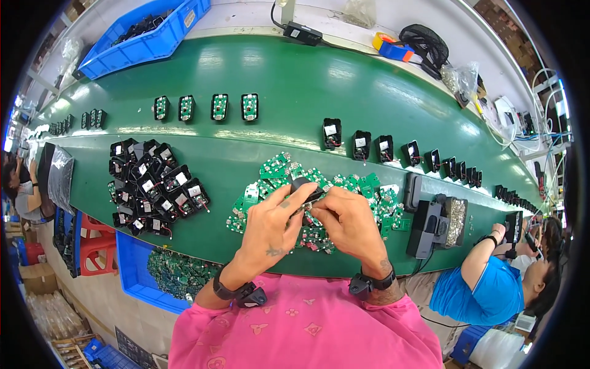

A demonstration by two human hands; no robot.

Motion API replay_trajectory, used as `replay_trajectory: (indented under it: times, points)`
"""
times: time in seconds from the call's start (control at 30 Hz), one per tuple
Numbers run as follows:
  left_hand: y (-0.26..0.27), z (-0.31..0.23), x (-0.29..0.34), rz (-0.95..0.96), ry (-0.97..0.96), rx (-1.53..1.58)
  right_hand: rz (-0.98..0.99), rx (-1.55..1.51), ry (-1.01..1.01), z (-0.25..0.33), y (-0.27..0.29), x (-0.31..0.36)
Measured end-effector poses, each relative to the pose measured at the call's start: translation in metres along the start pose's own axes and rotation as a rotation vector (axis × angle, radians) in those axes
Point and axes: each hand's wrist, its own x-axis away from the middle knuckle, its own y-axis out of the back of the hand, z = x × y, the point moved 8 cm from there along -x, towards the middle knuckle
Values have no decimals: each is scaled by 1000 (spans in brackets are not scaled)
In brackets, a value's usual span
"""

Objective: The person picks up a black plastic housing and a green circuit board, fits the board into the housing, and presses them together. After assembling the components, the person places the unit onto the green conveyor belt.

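Left fingers (301, 195) clasp a boxy black plastic casing (299, 182); right fingers (327, 206) pinch, seemingly, a flat green board (308, 208), which forcing could crack.

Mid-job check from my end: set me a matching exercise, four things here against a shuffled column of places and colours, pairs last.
1. Heap of black cases
2. Heap of loose green circuit boards
3. Stool
4. Shirt of the co-worker at right

A. Blue
B. On the bench, below the left hand and right hand
C. Red
D. On the bench, left of both hands

Pairs: 1-D, 2-B, 3-C, 4-A
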Motion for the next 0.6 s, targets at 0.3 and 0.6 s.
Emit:
replay_trajectory:
  times: [0.3, 0.6]
  points:
    - [-13, 41, -6, 41, 223, 408, -213, 43, -68, -9, -7, -3]
    - [-8, 35, 1, 50, 292, 550, -140, -561, -306, -48, -20, 12]
